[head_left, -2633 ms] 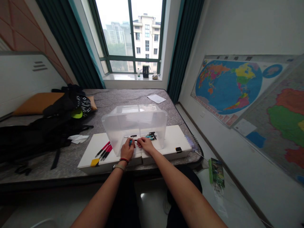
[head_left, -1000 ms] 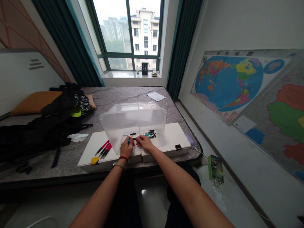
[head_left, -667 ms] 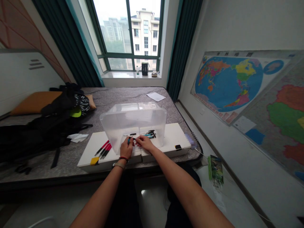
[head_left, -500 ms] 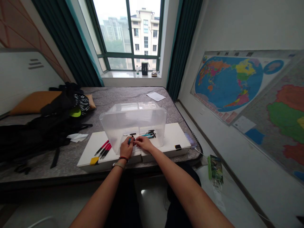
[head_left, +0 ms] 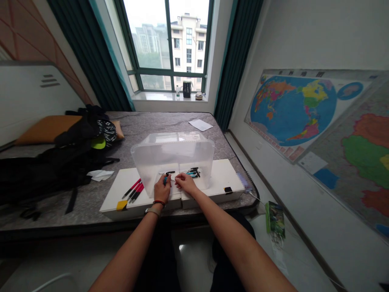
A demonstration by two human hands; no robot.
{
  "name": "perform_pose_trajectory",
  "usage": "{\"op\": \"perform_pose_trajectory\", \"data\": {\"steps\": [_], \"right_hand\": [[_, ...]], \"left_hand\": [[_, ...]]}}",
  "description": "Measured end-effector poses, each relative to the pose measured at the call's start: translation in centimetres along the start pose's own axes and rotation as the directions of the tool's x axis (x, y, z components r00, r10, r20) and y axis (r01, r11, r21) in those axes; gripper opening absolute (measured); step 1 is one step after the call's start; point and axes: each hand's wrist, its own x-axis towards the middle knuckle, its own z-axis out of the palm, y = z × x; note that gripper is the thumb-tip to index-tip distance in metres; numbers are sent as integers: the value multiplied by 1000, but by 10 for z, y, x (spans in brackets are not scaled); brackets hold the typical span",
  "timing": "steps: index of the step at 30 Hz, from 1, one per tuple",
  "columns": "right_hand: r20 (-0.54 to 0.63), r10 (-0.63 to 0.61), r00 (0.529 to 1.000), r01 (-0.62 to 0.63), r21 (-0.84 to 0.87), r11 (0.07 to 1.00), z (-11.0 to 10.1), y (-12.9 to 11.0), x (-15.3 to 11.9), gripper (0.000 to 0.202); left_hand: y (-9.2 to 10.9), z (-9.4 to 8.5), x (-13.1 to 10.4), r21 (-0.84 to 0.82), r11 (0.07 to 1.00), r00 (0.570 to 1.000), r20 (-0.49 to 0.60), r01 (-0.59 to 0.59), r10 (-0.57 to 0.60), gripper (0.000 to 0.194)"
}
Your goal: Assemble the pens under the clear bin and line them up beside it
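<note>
My left hand is closed around a short teal pen part; its far end is hidden by the fingers. My right hand is close by on the right, fingertips pinched together, and whatever they hold is too small to make out. Both hands are at the open front of a clear plastic box tipped on its side. Inside it, past my right hand, teal and black pens lie in a loose pile. One dark pen lies apart, just beyond my left hand. Several red pens lie left of the box.
Two white boxes side by side carry the plastic box, on a grey mattress. Yellow tape and black tape mark their front edges. A black bag and white tissue are at left, a paper sheet behind.
My right hand has drawn slightly away to the right, opening a small gap from my left hand. The left still grips the teal part. The camera view has shifted a little.
</note>
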Motion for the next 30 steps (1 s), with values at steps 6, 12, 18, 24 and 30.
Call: {"op": "perform_pose_trajectory", "data": {"steps": [6, 12, 18, 24, 30], "right_hand": [[-48, 24, 999, -20, 84, 996, -4, -10, -3, 26], [-73, 81, 994, -80, 25, 997, -1, -10, 2, 20], [82, -57, 995, 94, -585, 805, -4, -50, 24, 14], [423, 42, 905, 415, -902, 118, 3, -81, 59, 26], [440, 167, 882, 435, -898, 67, 12, -76, 71, 27]], "left_hand": [[1, -4, -1, -52, 998, 996, -73, 44, -47, 35], [-3, -3, -1, -51, 997, 984, -162, 61, -69, 32], [-8, -2, -1, -64, 997, 985, -160, 47, -57, 32], [-9, -1, -1, -26, 998, 986, -159, 56, -60, 31], [-9, -2, -1, 12, 998, 989, -140, 55, -53, 30]]}}
